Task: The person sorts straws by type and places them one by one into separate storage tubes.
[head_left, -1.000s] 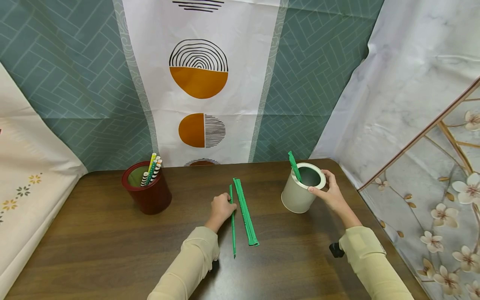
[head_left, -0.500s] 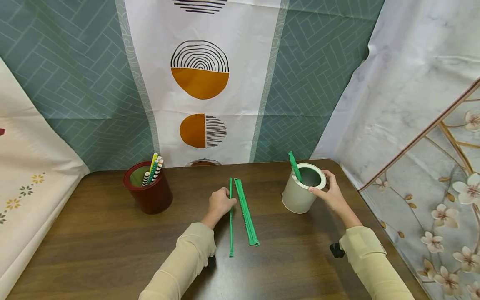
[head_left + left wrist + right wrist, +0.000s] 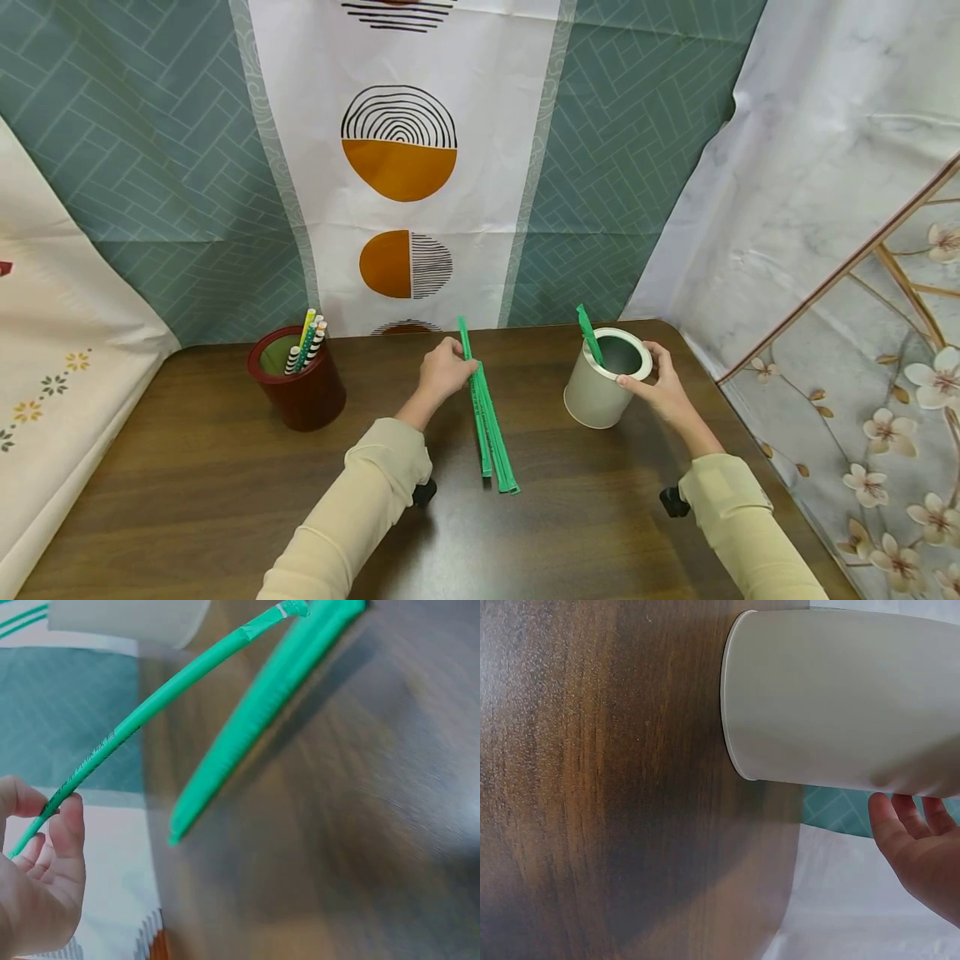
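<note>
My left hand (image 3: 444, 368) pinches one green paper-wrapped straw (image 3: 120, 733) near its far end, between thumb and fingertips. In the left wrist view this straw is raised at a slant over the table. Just right of it lie more green wrapped straws (image 3: 497, 442), side by side on the wood; the held straw overlaps their left edge in the head view. My right hand (image 3: 662, 379) holds an off-white round canister (image 3: 588, 392) at its right side, thumb at the rim and fingers round the outside. A single green wrapped straw (image 3: 588, 333) leans inside the canister, its lower part hidden.
A dark red cup (image 3: 303, 404) at the back left holds several striped and coloured paper straws (image 3: 307, 343). Brown wooden table (image 3: 187, 492) spreads below; a patterned cloth (image 3: 405, 167) hangs behind its far edge, with other cloths at both sides.
My left hand has lifted the green straw off the table and carried it away from me, its near end swinging right toward the other straws. The right hand and canister stay put.
</note>
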Motion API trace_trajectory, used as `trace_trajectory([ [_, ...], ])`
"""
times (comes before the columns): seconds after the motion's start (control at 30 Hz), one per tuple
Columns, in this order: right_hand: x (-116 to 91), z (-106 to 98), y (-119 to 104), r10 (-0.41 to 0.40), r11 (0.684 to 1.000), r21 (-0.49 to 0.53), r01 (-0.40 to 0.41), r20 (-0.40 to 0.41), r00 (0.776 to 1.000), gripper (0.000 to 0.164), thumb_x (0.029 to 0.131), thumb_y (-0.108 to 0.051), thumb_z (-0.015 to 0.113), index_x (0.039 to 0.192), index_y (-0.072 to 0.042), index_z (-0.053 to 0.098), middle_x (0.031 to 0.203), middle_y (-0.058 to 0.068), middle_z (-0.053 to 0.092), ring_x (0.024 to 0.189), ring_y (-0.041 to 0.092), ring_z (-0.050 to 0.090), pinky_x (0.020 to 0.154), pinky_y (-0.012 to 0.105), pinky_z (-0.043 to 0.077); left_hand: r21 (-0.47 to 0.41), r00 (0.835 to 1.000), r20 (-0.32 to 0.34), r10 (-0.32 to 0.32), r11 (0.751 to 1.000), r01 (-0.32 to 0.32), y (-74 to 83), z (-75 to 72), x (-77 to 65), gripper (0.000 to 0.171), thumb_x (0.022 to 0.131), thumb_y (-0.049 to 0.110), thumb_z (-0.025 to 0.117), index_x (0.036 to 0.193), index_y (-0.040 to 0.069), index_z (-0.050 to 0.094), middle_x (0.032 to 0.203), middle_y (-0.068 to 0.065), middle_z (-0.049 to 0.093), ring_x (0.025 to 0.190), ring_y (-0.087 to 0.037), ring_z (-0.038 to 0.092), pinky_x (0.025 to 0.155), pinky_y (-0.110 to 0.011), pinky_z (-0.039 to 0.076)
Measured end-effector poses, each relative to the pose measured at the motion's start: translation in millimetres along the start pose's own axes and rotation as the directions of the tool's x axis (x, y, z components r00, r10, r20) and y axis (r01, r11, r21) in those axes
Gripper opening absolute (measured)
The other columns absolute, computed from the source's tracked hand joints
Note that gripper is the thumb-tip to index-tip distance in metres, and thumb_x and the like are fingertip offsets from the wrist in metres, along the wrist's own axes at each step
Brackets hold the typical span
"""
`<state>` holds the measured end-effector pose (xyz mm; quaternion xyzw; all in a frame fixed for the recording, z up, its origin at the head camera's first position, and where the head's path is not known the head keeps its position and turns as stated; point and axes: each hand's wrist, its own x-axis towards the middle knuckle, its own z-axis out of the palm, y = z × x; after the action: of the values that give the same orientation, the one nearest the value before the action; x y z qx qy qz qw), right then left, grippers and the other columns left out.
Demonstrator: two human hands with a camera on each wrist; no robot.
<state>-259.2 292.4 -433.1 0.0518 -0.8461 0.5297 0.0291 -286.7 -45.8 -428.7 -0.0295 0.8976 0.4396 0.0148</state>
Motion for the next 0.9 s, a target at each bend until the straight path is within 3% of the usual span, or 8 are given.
trace_trajectory([
  [0.23, 0, 0, 1, -0.005, 1.0, 0.007, 0.005, -0.004, 1.0, 0.074, 0.081, -0.011, 0.061, 0.136, -0.002, 0.012, 0.132, 0.02, 0.026, 0.111, 0.025, 0.032, 0.076, 0.013, 0.034, -0.126, 1.0, -0.014, 0.007, 0.992, -0.009, 24.2, -4.9, -0.8, 0.018, 0.079, 0.019, 0.054, 0.091, 0.008, 0.047, 0.073, -0.005, 0.065, 0.065, -0.025, 0.064, 0.05, -0.022, 0.043],
  [0.33, 1, 0, 2, -0.009, 1.0, 0.01, 0.009, -0.006, 1.0, 0.073, 0.081, -0.011, 0.061, 0.135, -0.001, 0.013, 0.131, 0.02, 0.026, 0.109, 0.024, 0.032, 0.076, 0.013, 0.034, -0.196, 1.0, -0.026, 0.015, 0.98, -0.02, 33.2, -5.1, -2.0, 0.016, 0.079, 0.018, 0.052, 0.09, 0.008, 0.046, 0.071, -0.006, 0.065, 0.06, -0.023, 0.063, 0.05, -0.022, 0.044],
  [0.57, 2, 0, 3, -0.017, 1.0, -0.006, 0.017, -0.017, 1.0, 0.072, 0.08, -0.012, 0.062, 0.134, 0.0, 0.014, 0.128, 0.02, 0.028, 0.102, 0.019, 0.033, 0.074, 0.013, 0.035, -0.388, 0.998, -0.042, 0.04, 0.92, -0.053, 53.8, -6.8, -4.2, 0.017, 0.081, 0.014, 0.051, 0.095, 0.006, 0.046, 0.077, -0.009, 0.064, 0.047, -0.008, 0.053, 0.048, -0.021, 0.047],
  [0.73, 2, 0, 4, -0.019, 1.0, -0.007, 0.019, -0.021, 1.0, 0.072, 0.08, -0.012, 0.062, 0.133, 0.001, 0.015, 0.126, 0.019, 0.029, 0.097, 0.014, 0.033, 0.073, 0.013, 0.035, -0.448, 0.997, -0.064, 0.052, 0.891, -0.075, 65.7, -9.0, -3.2, 0.02, 0.083, 0.016, 0.05, 0.1, 0.006, 0.044, 0.084, -0.011, 0.065, 0.049, -0.008, 0.054, 0.052, -0.024, 0.049],
  [0.9, 3, 0, 4, -0.021, 1.0, -0.009, 0.021, -0.024, 0.999, 0.071, 0.08, -0.012, 0.062, 0.133, 0.0, 0.016, 0.125, 0.018, 0.03, 0.093, 0.009, 0.033, 0.073, 0.013, 0.035, -0.524, 0.994, -0.087, 0.068, 0.846, -0.104, 77.7, -12.7, -4.3, 0.021, 0.084, 0.014, 0.047, 0.104, 0.006, 0.042, 0.09, -0.011, 0.063, 0.054, -0.008, 0.055, 0.055, -0.025, 0.05],
])
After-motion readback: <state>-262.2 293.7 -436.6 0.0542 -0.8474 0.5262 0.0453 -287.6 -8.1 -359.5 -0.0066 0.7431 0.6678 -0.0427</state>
